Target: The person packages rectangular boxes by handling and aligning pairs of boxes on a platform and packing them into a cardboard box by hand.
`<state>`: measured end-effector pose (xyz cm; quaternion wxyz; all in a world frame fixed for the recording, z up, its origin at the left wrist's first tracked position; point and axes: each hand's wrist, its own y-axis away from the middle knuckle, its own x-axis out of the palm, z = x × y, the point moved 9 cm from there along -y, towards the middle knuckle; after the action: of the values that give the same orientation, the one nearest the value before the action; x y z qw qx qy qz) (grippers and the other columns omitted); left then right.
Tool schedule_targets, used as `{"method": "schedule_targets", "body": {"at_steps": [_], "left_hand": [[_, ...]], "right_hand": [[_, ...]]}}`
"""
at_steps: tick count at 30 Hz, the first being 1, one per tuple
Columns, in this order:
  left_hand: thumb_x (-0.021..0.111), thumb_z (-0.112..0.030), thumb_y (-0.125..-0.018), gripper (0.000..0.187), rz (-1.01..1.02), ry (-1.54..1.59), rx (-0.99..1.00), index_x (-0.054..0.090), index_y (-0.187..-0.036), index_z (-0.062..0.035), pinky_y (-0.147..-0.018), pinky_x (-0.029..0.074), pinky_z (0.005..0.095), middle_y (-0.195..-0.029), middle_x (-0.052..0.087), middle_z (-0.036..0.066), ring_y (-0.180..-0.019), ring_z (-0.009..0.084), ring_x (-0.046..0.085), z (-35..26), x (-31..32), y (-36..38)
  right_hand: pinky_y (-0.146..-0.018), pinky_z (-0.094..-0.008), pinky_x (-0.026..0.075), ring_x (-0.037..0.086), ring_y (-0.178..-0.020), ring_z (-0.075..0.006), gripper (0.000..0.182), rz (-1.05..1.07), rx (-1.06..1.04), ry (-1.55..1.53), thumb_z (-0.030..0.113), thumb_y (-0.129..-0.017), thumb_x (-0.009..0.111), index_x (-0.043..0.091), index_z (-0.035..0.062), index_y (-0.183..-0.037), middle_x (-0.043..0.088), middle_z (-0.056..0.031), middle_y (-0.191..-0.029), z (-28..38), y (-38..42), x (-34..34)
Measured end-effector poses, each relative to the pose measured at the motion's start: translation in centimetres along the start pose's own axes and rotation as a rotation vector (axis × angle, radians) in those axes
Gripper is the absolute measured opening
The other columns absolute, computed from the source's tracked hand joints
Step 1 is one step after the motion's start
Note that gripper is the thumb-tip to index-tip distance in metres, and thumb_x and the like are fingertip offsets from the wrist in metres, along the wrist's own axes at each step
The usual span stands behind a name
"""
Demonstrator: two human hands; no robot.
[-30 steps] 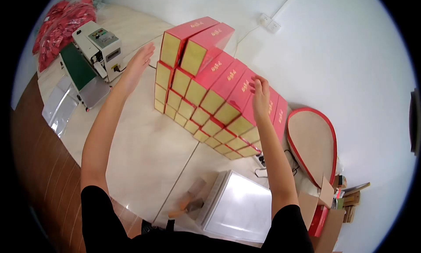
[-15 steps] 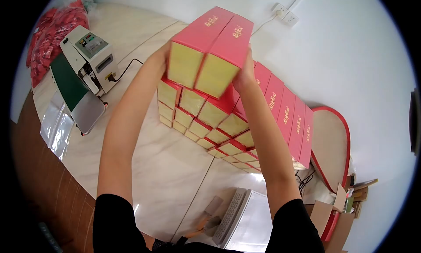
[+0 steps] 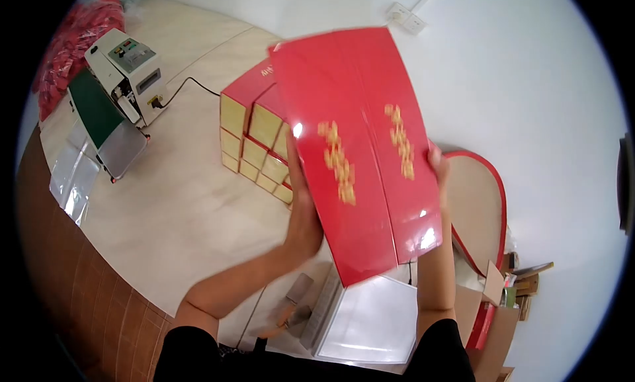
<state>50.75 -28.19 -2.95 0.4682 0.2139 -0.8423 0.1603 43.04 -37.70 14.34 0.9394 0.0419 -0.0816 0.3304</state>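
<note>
A pair of red boxes point(image 3: 360, 150) with gold lettering, side by side and shiny on top, is held up tilted in front of me. My left hand point(image 3: 304, 220) grips the pair along its left side. On the opposite side, my right hand point(image 3: 438, 177) presses against it, partly hidden behind the boxes. Beyond and to the left, a stack of similar red boxes with yellow ends point(image 3: 264, 127) stands on the pale table point(image 3: 192, 203). The held pair covers much of that stack.
A white machine with a green belt point(image 3: 126, 64) stands at left, near clear plastic bags point(image 3: 76, 177) and a bag of red packets point(image 3: 79, 51). A white scale-like device point(image 3: 367, 322) lies close to me. A red-edged oval panel point(image 3: 479, 197) and an open cardboard box point(image 3: 496, 336) are at right.
Both hands have brought the pair of boxes from above the stack toward me and to the right. The boxes have tilted, so their lettered red faces now point at me.
</note>
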Motion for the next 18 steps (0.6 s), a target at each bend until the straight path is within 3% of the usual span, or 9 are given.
{"method": "schedule_targets", "body": {"at_steps": [1, 4, 6, 7, 9, 12, 15, 18], "left_hand": [[0.023, -0.072, -0.088, 0.083, 0.031, 0.205, -0.092, 0.022, -0.146, -0.0132, -0.109, 0.032, 0.0445, -0.146, 0.034, 0.007, -0.132, 0.0241, 0.037, 5.0, -1.3, 3.6], [0.017, -0.058, -0.096, 0.079, 0.371, -0.319, -0.006, -0.011, -0.147, -0.0056, -0.112, 0.014, 0.0421, -0.151, 0.002, 0.016, -0.138, 0.0307, 0.017, 9.6, 3.5, 11.6], [0.015, -0.055, -0.097, 0.076, 0.613, -0.616, -0.023, -0.012, -0.147, -0.0046, -0.112, 0.013, 0.0422, -0.151, 0.000, 0.019, -0.138, 0.0333, 0.016, 13.0, 5.9, 16.7], [0.013, -0.058, -0.096, 0.071, 0.429, -0.556, 0.036, 0.013, -0.140, -0.0017, -0.107, 0.025, 0.0416, -0.142, 0.022, 0.017, -0.131, 0.0304, 0.030, 13.8, 6.2, 18.7], [0.011, -0.061, -0.095, 0.078, 0.248, -0.495, 0.069, 0.038, -0.132, 0.0012, -0.101, 0.037, 0.0410, -0.134, 0.044, 0.016, -0.124, 0.0275, 0.045, 15.7, 6.3, 22.6], [0.012, -0.051, -0.099, 0.068, 0.354, -0.895, -0.027, 0.031, -0.136, 0.0027, -0.110, 0.023, 0.0437, -0.142, 0.031, 0.021, -0.132, 0.0338, 0.031, 21.0, 8.2, 28.1], [0.020, -0.047, -0.100, 0.064, 0.300, -0.856, -0.107, 0.001, -0.137, 0.0015, -0.111, 0.010, 0.0442, -0.145, 0.002, 0.022, -0.136, 0.0338, 0.006, 24.9, 11.3, 31.8], [0.029, -0.043, -0.100, 0.082, 0.192, -0.860, -0.181, -0.030, -0.138, 0.0002, -0.113, -0.003, 0.0446, -0.148, -0.028, 0.022, -0.140, 0.0338, -0.019, 28.2, 12.9, 35.0]], "right_hand": [[-0.095, -0.0338, 0.043, 0.051, -0.115, -0.0216, 0.076, 0.020, 0.017, 0.017, 0.048, -0.080, 0.064, 0.039, 0.0052, -0.138, 0.049, -0.0111, -0.131, -0.1, 2.0, -1.4], [-0.100, -0.0340, 0.038, 0.046, -0.122, -0.0222, 0.083, 0.190, 0.121, 0.070, 0.048, -0.077, 0.065, 0.034, 0.0054, -0.141, 0.043, -0.0119, -0.137, -1.8, 7.4, -6.2], [-0.103, -0.0341, 0.034, 0.042, -0.126, -0.0225, 0.088, 0.290, 0.200, 0.109, 0.047, -0.075, 0.066, 0.030, 0.0055, -0.144, 0.040, -0.0124, -0.141, -3.2, 11.4, -9.4], [-0.105, -0.0341, 0.033, 0.040, -0.128, -0.0227, 0.091, 0.319, 0.235, 0.117, 0.047, -0.074, 0.067, 0.028, 0.0055, -0.145, 0.038, -0.0126, -0.143, -3.9, 13.4, -11.1], [-0.108, -0.0343, 0.029, 0.037, -0.133, -0.0231, 0.096, 0.323, 0.309, 0.106, 0.047, -0.072, 0.068, 0.025, 0.0056, -0.148, 0.034, -0.0131, -0.147, -5.3, 17.4, -14.4], [-0.110, -0.0339, 0.026, 0.034, -0.135, -0.0233, 0.107, 0.253, 0.455, 0.011, 0.045, -0.065, 0.072, 0.020, 0.0047, -0.149, 0.030, -0.0128, -0.150, -7.4, 22.6, -19.2], [-0.111, -0.0335, 0.025, 0.033, -0.135, -0.0234, 0.105, 0.260, 0.562, -0.004, 0.043, -0.065, 0.072, 0.021, 0.0074, -0.149, 0.030, -0.0127, -0.150, -10.7, 27.5, -25.7], [-0.110, -0.0336, 0.028, 0.036, -0.134, -0.0238, 0.103, 0.333, 0.663, -0.086, 0.042, -0.065, 0.070, 0.020, 0.0115, -0.150, 0.030, -0.0122, -0.150, -14.0, 30.9, -30.1]]}}
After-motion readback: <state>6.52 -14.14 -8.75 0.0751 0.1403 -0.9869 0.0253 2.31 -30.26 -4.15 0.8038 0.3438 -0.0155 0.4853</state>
